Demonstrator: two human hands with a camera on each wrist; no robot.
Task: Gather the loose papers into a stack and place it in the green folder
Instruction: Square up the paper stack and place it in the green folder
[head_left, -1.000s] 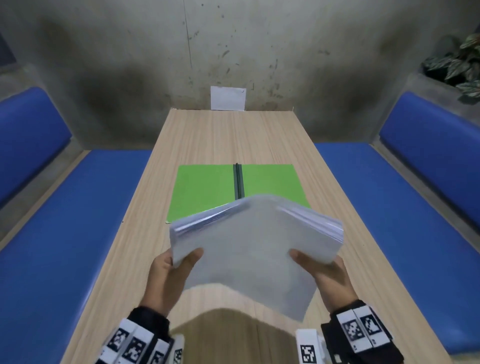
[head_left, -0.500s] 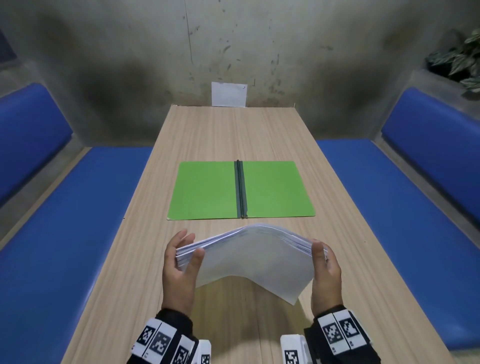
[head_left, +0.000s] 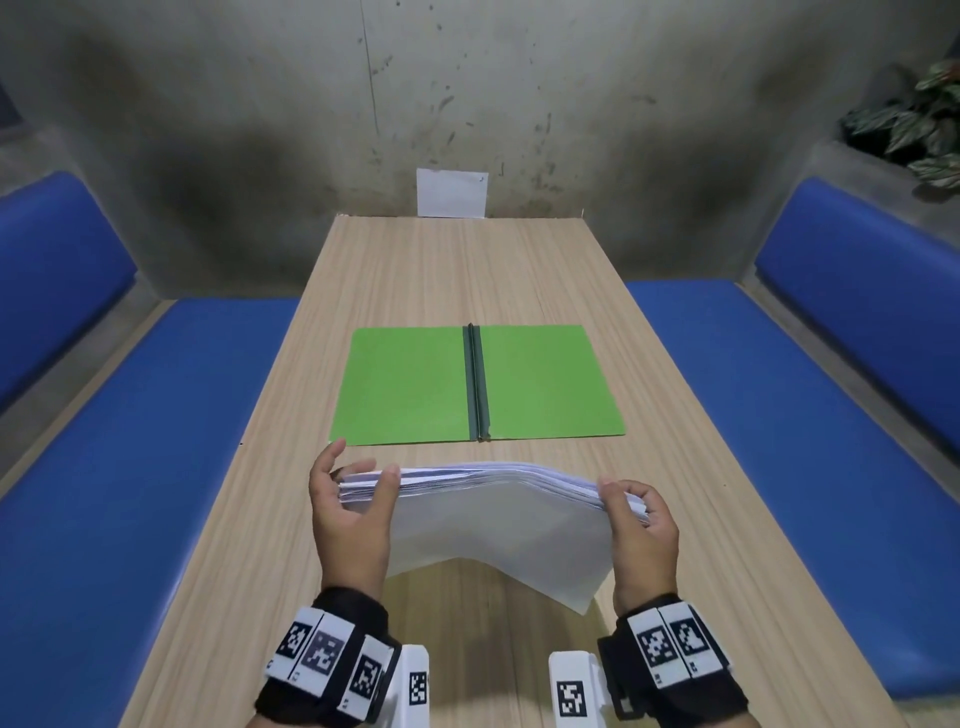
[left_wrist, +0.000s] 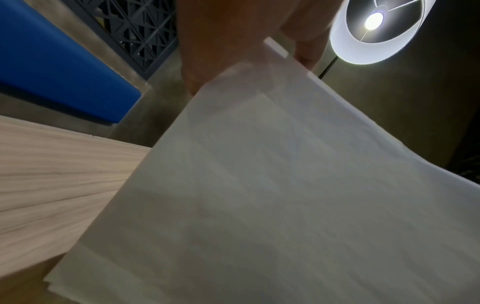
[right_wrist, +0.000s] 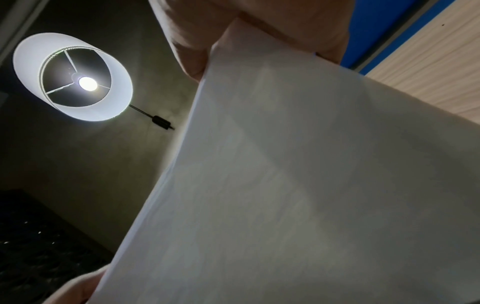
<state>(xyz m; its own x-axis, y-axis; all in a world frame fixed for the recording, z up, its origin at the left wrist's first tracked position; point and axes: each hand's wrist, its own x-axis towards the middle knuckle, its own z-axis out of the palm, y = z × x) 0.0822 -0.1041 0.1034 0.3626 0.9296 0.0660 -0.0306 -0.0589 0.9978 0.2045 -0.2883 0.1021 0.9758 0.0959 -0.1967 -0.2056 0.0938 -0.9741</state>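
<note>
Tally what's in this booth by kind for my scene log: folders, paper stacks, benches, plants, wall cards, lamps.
Green folder, open flat on the table: 1
Paper stack, held by the left hand and the right hand: 1
Blue benches: 2
Potted plant: 1
White card on the wall: 1
Ceiling lamp: 1
Total: 7

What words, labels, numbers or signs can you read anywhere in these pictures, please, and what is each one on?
None can be read.
Stack of papers: the sheets look blank.
White card against the wall: no legible writing, only a tiny mark.
Wrist bands: black-and-white square code patterns, no letters or digits.
Green folder: plain, no label.
</note>
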